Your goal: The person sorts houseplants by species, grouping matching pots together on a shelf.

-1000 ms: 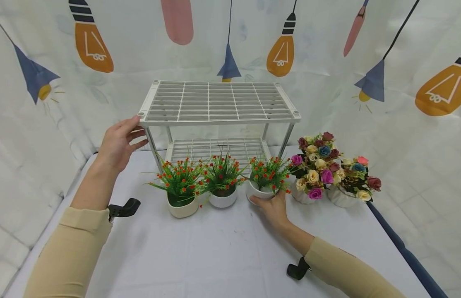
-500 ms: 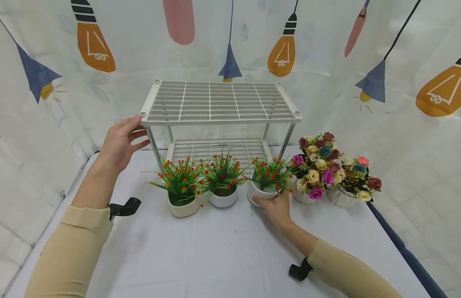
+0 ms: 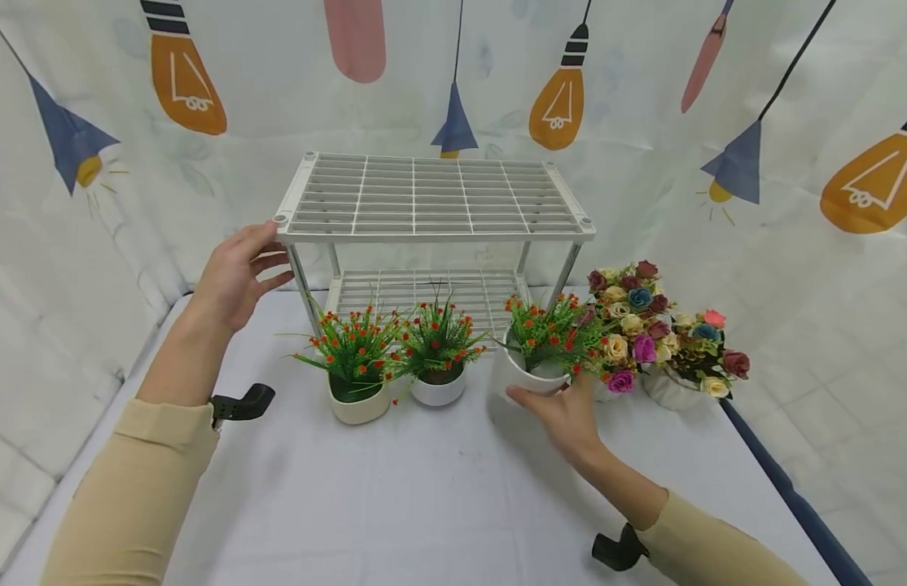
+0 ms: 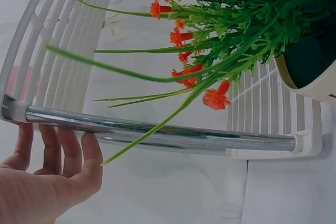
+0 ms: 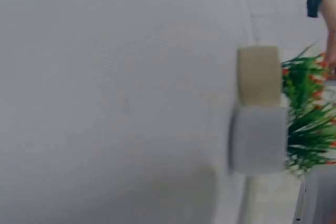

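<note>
One flowerpot point(image 3: 524, 378) points upward, axis tilted right, pinched by the right hand point(image 3: 567, 417); the half-spread left hand point(image 3: 232, 278) touches the rack point(image 3: 435, 238)

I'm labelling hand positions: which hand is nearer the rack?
Left. The left hand touches the rack at its front corner; the right hand is in front of it, gripping a flowerpot.

on the worktop point(image 3: 424, 505) before you, the rack point(image 3: 439, 195) stands in front of the backdrop point(image 3: 270, 98), its lower shelf point(image 3: 453, 283) behind the left plant point(image 3: 358, 407) and the middle plant point(image 3: 437, 391), which sit side by side. your left hand point(image 3: 237, 281) touches the rack's upper front left corner. your right hand point(image 3: 565, 413) holds the right plant point(image 3: 528, 378) to the right of the middle one; farther right stand the left rose pot point(image 3: 633, 324) and, beside it, the right rose pot point(image 3: 676, 391).
</note>
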Available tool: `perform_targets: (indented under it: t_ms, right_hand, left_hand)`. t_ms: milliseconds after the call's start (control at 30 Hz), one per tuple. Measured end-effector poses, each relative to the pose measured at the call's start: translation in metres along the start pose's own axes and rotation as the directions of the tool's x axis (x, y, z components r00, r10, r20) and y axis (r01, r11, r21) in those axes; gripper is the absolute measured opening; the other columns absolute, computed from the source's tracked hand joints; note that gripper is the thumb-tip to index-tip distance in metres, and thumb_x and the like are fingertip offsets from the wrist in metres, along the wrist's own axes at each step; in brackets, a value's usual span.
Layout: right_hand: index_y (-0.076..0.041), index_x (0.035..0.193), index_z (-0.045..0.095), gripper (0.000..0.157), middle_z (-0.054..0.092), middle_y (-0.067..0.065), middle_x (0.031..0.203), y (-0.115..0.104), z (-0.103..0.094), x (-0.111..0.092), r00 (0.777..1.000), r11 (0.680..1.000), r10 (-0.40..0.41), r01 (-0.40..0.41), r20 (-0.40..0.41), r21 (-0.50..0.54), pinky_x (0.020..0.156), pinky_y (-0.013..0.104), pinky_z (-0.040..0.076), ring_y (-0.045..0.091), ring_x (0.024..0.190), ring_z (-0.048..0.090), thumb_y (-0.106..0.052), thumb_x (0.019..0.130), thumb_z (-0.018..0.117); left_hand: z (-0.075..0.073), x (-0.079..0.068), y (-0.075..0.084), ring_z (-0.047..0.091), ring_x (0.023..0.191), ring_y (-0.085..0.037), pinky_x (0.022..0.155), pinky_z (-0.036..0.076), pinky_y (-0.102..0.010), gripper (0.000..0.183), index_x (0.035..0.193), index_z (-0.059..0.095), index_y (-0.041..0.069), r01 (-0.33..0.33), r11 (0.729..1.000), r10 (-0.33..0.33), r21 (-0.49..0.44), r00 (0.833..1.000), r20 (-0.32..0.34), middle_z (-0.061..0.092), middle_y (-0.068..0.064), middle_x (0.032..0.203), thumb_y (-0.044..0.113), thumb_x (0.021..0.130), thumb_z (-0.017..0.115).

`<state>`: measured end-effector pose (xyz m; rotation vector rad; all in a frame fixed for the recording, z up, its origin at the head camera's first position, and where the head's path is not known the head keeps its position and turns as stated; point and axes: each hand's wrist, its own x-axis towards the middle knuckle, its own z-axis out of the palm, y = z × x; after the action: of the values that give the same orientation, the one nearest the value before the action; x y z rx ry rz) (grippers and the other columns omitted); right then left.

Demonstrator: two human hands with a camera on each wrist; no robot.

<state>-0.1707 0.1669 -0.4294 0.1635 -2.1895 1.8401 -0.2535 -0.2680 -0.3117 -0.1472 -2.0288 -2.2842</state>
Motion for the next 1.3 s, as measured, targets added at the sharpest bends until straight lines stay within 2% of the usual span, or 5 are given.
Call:
perform_targets:
  t_ms: [267, 600, 867, 1133, 1300]
  right_hand:
    - [-0.01, 0.147, 0.046, 0.088, 0.057, 0.0, 0.139, -0.052, -0.01, 0.004, 0.999, 0.998, 0.02, -0.018, 0.032, -0.059, 0.107, 0.039, 0.043, 0.014, 0.128, 0.052, -0.015, 0.074, 0.095]
    - [-0.011, 0.14, 0.056, 0.074, 0.064, -0.002, 0.13, -0.1, -0.009, 0.023, 0.985, 0.986, -0.149, 0.155, 0.087, -0.066, 0.093, 0.034, 0.052, 0.016, 0.118, 0.06, -0.012, 0.076, 0.093]
    - [-0.011, 0.138, 0.057, 0.071, 0.066, 0.004, 0.13, -0.14, 0.005, 0.055, 0.955, 0.961, -0.274, 0.268, 0.114, 0.061, 0.098, 0.04, 0.052, 0.021, 0.119, 0.062, -0.006, 0.076, 0.092]
    - [-0.012, 0.144, 0.034, 0.091, 0.052, 0.005, 0.139, -0.174, 0.031, 0.094, 0.976, 0.972, -0.19, 0.171, 0.11, 0.16, 0.103, 0.038, 0.049, 0.02, 0.124, 0.056, -0.009, 0.076, 0.093]
    - [-0.013, 0.145, 0.032, 0.096, 0.052, 0.003, 0.139, -0.183, 0.055, 0.122, 0.979, 0.961, -0.186, 0.162, 0.088, 0.224, 0.102, 0.034, 0.048, 0.02, 0.124, 0.056, -0.006, 0.072, 0.094]
  left_hand:
    - [-0.001, 0.001, 0.002, 0.052, 0.114, -0.02, 0.089, 0.048, -0.031, 0.047, 0.136, 0.051, 0.01, 0.025, 0.999, -0.025, 0.024, 1.0, -0.003, 0.055, -0.001, 0.12, 0.045, 0.105, 0.057]
    - [-0.001, 0.001, 0.001, 0.05, 0.114, -0.02, 0.087, 0.05, -0.028, 0.046, 0.135, 0.053, 0.016, 0.048, 0.998, -0.049, 0.045, 0.998, 0.025, 0.049, -0.005, 0.123, 0.049, 0.104, 0.056]
    - [-0.004, 0.0, -0.001, 0.05, 0.113, -0.02, 0.089, 0.048, -0.031, 0.047, 0.136, 0.057, 0.015, 0.073, 0.997, -0.073, 0.025, 0.997, 0.027, 0.048, -0.006, 0.124, 0.051, 0.105, 0.053]
    - [-0.004, 0.002, -0.003, 0.048, 0.113, -0.019, 0.089, 0.046, -0.031, 0.043, 0.131, 0.059, 0.019, 0.066, 0.997, -0.067, 0.037, 0.997, 0.024, 0.047, -0.005, 0.124, 0.052, 0.105, 0.051]
    - [-0.004, 0.002, -0.004, 0.049, 0.113, -0.019, 0.089, 0.047, -0.032, 0.043, 0.132, 0.059, 0.019, 0.067, 0.997, -0.067, 0.044, 0.998, 0.017, 0.047, -0.005, 0.126, 0.053, 0.105, 0.051]
